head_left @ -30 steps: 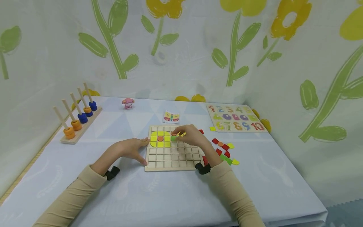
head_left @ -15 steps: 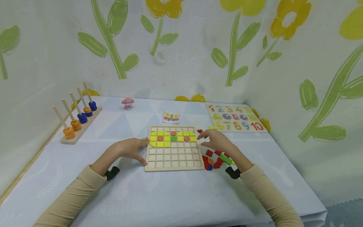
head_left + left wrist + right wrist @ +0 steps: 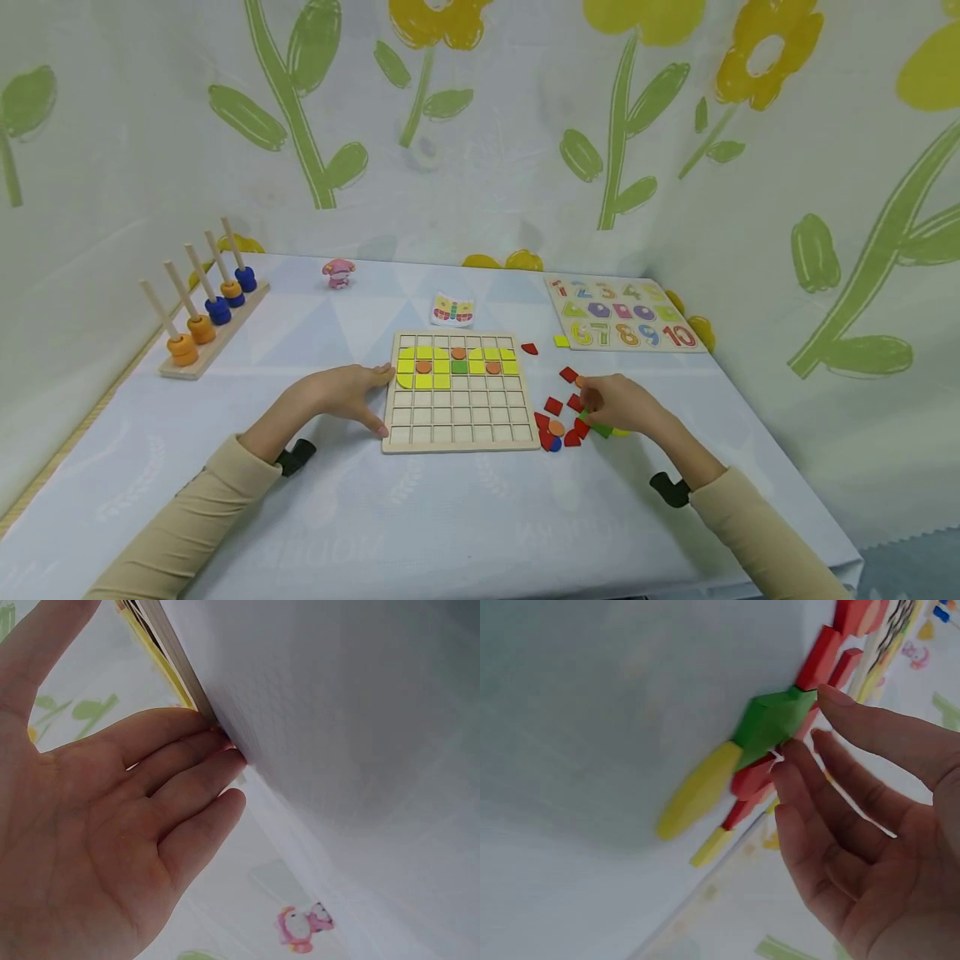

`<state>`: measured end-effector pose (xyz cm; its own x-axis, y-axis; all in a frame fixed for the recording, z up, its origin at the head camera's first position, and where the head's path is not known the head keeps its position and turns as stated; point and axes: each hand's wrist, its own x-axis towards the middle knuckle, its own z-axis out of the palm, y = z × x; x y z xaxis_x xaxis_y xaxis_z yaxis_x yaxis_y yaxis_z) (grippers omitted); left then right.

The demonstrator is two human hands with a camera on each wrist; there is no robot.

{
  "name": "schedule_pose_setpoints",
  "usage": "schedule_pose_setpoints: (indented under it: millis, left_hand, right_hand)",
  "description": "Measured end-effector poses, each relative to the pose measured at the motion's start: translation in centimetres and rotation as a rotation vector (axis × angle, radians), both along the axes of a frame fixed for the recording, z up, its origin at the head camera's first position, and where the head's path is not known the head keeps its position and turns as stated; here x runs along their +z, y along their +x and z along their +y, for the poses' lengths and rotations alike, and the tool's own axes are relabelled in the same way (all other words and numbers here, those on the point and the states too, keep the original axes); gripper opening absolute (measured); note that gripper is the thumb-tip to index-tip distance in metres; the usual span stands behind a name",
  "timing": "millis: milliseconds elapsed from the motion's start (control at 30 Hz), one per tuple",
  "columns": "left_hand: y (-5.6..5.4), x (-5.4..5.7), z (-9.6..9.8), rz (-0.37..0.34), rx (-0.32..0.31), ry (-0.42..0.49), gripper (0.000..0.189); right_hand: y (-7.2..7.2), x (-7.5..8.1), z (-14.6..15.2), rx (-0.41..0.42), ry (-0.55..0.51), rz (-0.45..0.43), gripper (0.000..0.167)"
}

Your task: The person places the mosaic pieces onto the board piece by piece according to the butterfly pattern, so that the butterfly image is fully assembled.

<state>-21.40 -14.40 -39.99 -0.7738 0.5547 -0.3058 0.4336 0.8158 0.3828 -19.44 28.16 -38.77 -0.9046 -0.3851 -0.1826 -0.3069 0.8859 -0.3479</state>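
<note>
My left hand point(image 3: 345, 393) rests against the left edge of a wooden grid board point(image 3: 452, 417), its fingers nearly straight in the left wrist view and its thumb at the lower corner. Yellow tiles point(image 3: 424, 381), orange discs point(image 3: 492, 367) and one green square point(image 3: 459, 367) fill part of the upper grid. Right of the board, my right hand point(image 3: 622, 404) reaches down into the loose pieces. There its thumb and fingers pinch at a green tile point(image 3: 774, 720), beside red tiles point(image 3: 819, 658) and a yellow tile point(image 3: 697, 791).
A printed pattern card point(image 3: 452, 311) lies behind the board. At the back right is a number puzzle point(image 3: 626, 313), with a yellow square point(image 3: 562, 341) by it. A pink figurine point(image 3: 339, 273) and a wooden peg stacker point(image 3: 213, 321) stand to the left. Loose red pieces point(image 3: 553, 406) border the board.
My right hand has left the grid, passing over its right edge to the loose pieces at the right. An orange disc it covered on the board now shows. The left hand stays put.
</note>
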Motion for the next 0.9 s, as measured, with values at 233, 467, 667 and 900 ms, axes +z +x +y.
schedule_pose_setpoints:
  millis: [233, 467, 667, 900]
  left_hand:
    - [0.0, 0.0, 0.0, -0.004, 0.006, -0.003, 0.107]
    - [0.0, 0.1, 0.2, -0.007, 0.011, -0.011, 0.108]
    - [-0.1, 0.0, 0.2, -0.012, 0.015, -0.005, 0.108]
    - [-0.2, -0.3, 0.0, -0.019, 0.021, 0.003, 0.108]
  right_hand:
    - [0.0, -1.0, 1.0, -0.059, -0.074, -0.049, 0.019]
    - [-0.6, -1.3, 1.7, -0.031, -0.146, -0.111, 0.018]
    - [-1.2, -0.4, 1.3, 0.039, -0.195, -0.096, 0.01]
    - [-1.6, 0.2, -1.9, 0.103, -0.282, -0.014, 0.005]
